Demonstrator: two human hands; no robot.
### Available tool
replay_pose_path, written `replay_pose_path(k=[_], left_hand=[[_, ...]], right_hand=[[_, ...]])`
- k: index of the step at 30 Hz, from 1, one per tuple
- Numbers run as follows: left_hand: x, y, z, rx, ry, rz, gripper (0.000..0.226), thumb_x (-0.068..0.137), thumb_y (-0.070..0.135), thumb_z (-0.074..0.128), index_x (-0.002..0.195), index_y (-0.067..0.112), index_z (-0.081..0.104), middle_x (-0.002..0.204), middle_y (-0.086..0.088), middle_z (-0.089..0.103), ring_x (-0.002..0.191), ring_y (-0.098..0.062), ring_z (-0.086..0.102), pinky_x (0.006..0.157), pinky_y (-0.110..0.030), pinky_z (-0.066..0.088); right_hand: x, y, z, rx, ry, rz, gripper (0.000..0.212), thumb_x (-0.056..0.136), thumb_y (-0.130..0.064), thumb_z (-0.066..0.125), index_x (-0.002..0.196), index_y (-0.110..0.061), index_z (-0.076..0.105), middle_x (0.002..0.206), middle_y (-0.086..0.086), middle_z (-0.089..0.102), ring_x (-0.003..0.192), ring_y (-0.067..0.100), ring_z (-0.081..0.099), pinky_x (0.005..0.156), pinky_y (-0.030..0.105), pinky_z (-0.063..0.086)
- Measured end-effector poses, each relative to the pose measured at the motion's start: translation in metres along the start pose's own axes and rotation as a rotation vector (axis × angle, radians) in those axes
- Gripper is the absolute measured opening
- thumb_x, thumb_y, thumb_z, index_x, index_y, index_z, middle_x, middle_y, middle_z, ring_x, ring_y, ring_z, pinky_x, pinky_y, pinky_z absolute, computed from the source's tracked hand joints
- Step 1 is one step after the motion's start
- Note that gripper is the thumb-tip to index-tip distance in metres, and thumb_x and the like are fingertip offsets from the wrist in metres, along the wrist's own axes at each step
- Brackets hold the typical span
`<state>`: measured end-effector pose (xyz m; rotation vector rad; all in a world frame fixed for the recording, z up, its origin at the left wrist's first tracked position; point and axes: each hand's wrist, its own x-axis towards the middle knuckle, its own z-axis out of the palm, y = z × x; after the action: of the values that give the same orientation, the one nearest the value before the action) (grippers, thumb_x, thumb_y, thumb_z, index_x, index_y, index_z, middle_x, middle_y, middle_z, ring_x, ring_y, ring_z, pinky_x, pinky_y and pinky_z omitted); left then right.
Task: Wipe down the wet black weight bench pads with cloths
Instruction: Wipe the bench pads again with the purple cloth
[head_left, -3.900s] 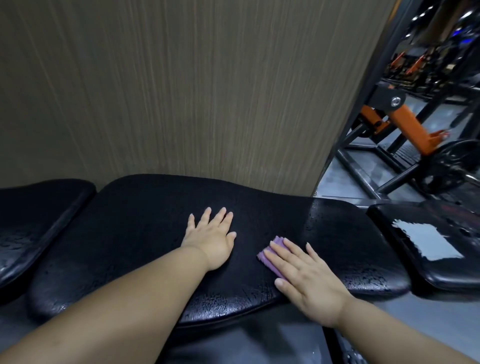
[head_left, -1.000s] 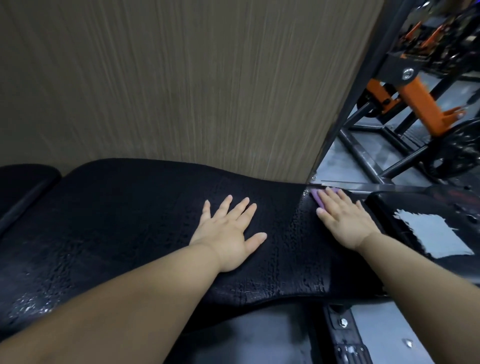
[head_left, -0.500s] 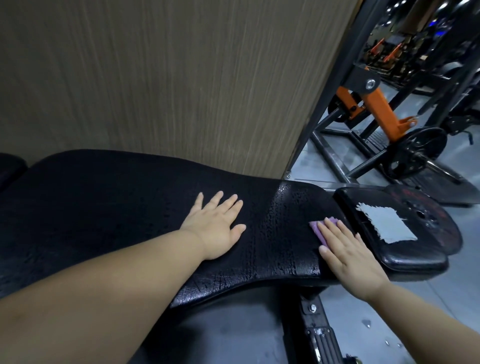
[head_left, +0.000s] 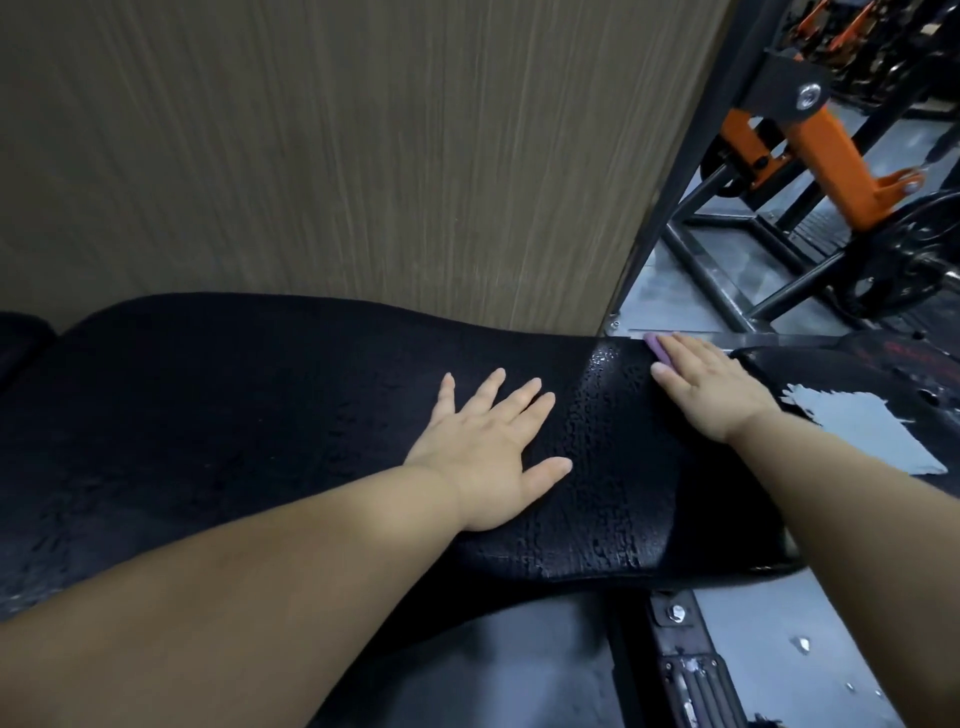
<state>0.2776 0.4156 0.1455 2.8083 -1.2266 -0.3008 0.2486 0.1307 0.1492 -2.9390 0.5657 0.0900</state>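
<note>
Purple cloth (head_left: 655, 349), likely limp, lies at two o'clock beneath your flat, close-fingered right hand (head_left: 711, 387); spread left hand (head_left: 488, 452) braces slick pad (head_left: 260, 415).

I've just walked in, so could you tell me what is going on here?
A person is wiping a wet black bench pad. The right hand presses a purple cloth flat at the pad's far edge, near its right end, while the left hand rests flat mid-pad. Water beads cover the stretch between them.
</note>
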Motion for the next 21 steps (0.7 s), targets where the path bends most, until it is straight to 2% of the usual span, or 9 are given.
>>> replay_pose_path(k=[3,8,11,15,21], left_hand=[[0.004,-0.001,0.001,0.002,-0.005,-0.002,0.073,0.093,0.07,0.012,0.154,0.035,-0.005,0.161,0.018,-0.013,0.147,-0.015,-0.021,0.116,-0.057,-0.014],[0.007,-0.001,0.001,0.016,-0.009,-0.008,0.072,0.093,0.07,0.013,0.154,0.036,-0.005,0.161,0.018,-0.013,0.147,-0.015,-0.021,0.116,-0.057,-0.013],[0.008,-0.001,0.0,0.021,-0.016,-0.014,0.072,0.093,0.07,0.012,0.154,0.036,-0.005,0.161,0.018,-0.013,0.147,-0.015,-0.021,0.116,-0.057,-0.012],[0.007,-0.001,0.0,0.012,-0.012,-0.015,0.071,0.094,0.07,0.011,0.154,0.036,-0.004,0.161,0.018,-0.012,0.148,-0.015,-0.02,0.116,-0.057,-0.012],[-0.003,0.001,0.001,-0.021,0.017,-0.036,0.066,0.097,0.064,0.012,0.155,0.034,-0.001,0.162,0.014,-0.008,0.149,-0.017,-0.014,0.119,-0.052,-0.01]], right_hand=[[0.022,0.004,0.0,0.058,0.008,0.042,0.06,0.099,-0.052,0.027,0.152,-0.025,0.022,0.156,0.002,0.027,0.143,0.021,0.022,0.116,0.036,0.015],[0.024,0.005,0.003,0.073,0.03,0.044,0.059,0.1,-0.05,0.027,0.151,-0.021,0.025,0.155,0.005,0.03,0.142,0.023,0.024,0.116,0.038,0.015],[0.011,0.004,0.005,0.028,0.056,0.029,0.06,0.1,-0.048,0.026,0.152,-0.018,0.021,0.158,0.003,0.022,0.145,0.021,0.016,0.118,0.04,0.012],[-0.025,0.003,0.01,-0.067,-0.001,0.026,0.064,0.099,-0.051,0.023,0.154,-0.021,0.007,0.162,-0.002,0.003,0.148,0.016,0.0,0.118,0.041,0.004],[-0.092,-0.013,0.014,-0.095,-0.024,0.041,0.064,0.1,-0.051,0.021,0.154,-0.024,-0.001,0.161,-0.005,-0.005,0.147,0.012,-0.009,0.119,0.039,0.0]])
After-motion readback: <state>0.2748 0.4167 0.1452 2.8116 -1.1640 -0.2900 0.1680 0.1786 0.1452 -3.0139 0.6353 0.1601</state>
